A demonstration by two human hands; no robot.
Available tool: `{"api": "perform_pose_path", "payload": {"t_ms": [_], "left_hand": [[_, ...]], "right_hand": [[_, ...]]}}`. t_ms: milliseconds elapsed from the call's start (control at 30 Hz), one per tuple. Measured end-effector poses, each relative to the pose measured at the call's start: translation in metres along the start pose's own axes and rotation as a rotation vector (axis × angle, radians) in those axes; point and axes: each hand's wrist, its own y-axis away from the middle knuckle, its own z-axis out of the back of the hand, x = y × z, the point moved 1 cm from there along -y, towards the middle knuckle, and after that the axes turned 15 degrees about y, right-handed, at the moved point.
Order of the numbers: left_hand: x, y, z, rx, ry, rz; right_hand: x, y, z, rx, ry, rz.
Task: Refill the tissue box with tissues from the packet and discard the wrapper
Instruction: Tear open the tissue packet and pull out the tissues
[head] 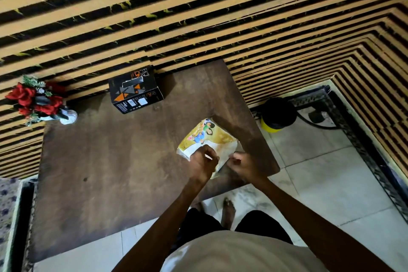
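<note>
both hands on the tissue packet point(209, 139) at the bench's point(110, 161) right edge: left hand point(202, 163) pinching its near end, right hand point(241, 164) curled shut beside it, can't tell if it grips the wrapper. black-orange tissue box point(135, 89) sits at the far edge, well apart; red flower vase point(42, 101) on far-left corner, yellow bin point(277, 115) on floor.

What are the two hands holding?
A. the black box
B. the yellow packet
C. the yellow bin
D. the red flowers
B: both the left hand and the right hand grip the near end of the yellow packet on the table; the black box stands untouched at the far edge.
</note>
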Motion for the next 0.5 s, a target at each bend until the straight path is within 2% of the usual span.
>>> {"api": "perform_pose_path", "payload": {"t_ms": [100, 233, 333, 400, 500], "left_hand": [[-0.004, 0.001, -0.006, -0.007, -0.081, -0.041], [-0.015, 0.010, -0.009, 0.115, -0.136, -0.124], [-0.014, 0.008, -0.005, 0.198, -0.074, -0.093], [-0.010, 0.000, 0.006, 0.135, -0.056, -0.059], [0.007, -0.020, 0.033, 0.049, -0.334, -0.092]], "right_hand": [[-0.014, -0.036, -0.031, 0.037, -0.497, -0.253], [0.011, -0.023, -0.021, 0.076, -0.926, -0.447], [0.021, -0.027, -0.024, 0.108, -1.031, -0.486], [0.023, -0.030, -0.021, 0.100, -1.089, -0.541], [0.029, -0.034, -0.018, 0.129, -1.060, -0.553]]}}
